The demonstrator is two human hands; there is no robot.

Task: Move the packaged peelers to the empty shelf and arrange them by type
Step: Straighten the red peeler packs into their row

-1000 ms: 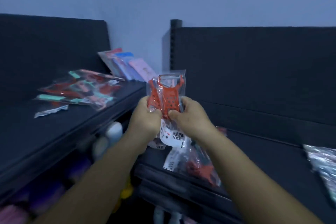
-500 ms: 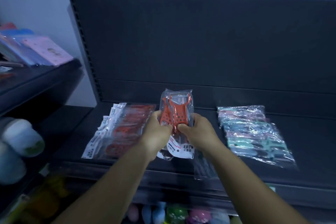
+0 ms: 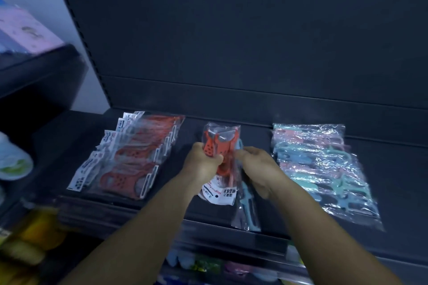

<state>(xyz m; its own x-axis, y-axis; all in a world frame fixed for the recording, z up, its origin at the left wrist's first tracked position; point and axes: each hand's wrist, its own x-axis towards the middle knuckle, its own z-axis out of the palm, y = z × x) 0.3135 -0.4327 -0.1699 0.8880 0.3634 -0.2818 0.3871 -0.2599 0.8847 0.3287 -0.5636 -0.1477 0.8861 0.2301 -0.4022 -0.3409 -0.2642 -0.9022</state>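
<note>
Dark metal runs along the front lip of the shelf (image 3: 266, 242), and blurred coloured goods sit on the level below it. Just over that front edge hangs a pale blue packaged peeler (image 3: 247, 206), its clear sleeve dangling past the lip; the right hand (image 3: 257, 170) curls round its upper part. Beside it the left hand (image 3: 202, 164) grips an orange packaged peeler (image 3: 218, 146) upright, fingers wrapped about the handle, white label below the fist. The two packets overlap between the hands and appear mid-separation.

Further in, toward the shelf's left end, lies an orange stack (image 3: 129, 157) of like packets, fanned in a row. Toward the right end lies a pastel stack (image 3: 324, 169) of blue, teal and pink ones under glossy film. Bare shelf lies between them.

Judging from this, the risk is the slippery film: the blue packet is held only by its top and could slide out and drop past the front edge to the lower level. The orange one, laid carelessly, might also nudge the fanned row askew or land on the wrong pile.
</note>
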